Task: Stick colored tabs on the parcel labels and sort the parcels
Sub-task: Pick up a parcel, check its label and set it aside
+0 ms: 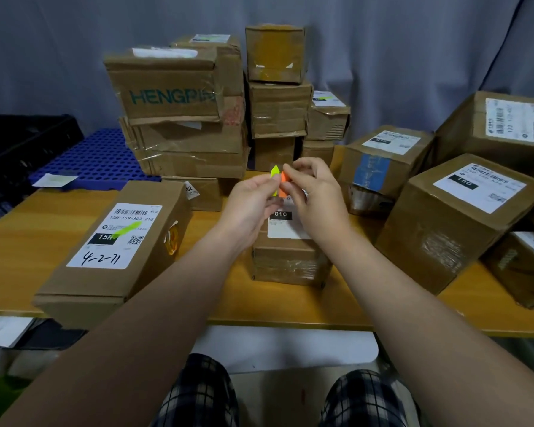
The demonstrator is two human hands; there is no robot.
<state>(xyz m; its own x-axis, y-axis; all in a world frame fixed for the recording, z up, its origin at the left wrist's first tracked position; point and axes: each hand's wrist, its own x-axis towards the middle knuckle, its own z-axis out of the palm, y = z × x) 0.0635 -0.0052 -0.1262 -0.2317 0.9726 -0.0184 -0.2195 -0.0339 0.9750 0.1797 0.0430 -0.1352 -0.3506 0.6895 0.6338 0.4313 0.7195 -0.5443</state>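
Note:
Above a small cardboard parcel (290, 257) in the middle of the table, my two hands meet. My left hand (253, 201) pinches a yellow-green arrow tab (274, 174). My right hand (312, 195) pinches a small pad of tabs with an orange one (283, 188) showing. The parcel's white label (282, 224) reads 010 and is partly hidden by my hands. At the left lies a long parcel (111, 254) whose label (117, 235) carries a green tab (127, 229).
A tall stack of cardboard boxes (179, 118) stands at the back centre. More labelled parcels (457, 217) crowd the right side of the wooden table (290, 309). A blue perforated crate (102, 158) and a black crate (16, 143) sit at the back left.

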